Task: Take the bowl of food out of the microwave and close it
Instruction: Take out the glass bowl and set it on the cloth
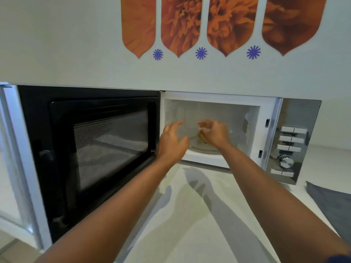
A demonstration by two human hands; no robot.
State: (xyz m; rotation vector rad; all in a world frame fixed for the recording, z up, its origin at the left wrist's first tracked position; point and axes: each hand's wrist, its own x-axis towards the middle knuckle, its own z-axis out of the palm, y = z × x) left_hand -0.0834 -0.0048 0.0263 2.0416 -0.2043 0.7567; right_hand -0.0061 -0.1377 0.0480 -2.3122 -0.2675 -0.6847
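Both hands reached into the microwave (218,128), left hand (171,141) spread, right hand (215,132) curled at the blurred bowl (201,138) on the turntable; door (91,149) stood open.

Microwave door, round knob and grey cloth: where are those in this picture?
Microwave door (112,147): head view, on the mesh window of the door, which stands swung open to the left.
Round knob (285,161): head view, on its metal face.
Grey cloth (330,204): head view, on its flat top.
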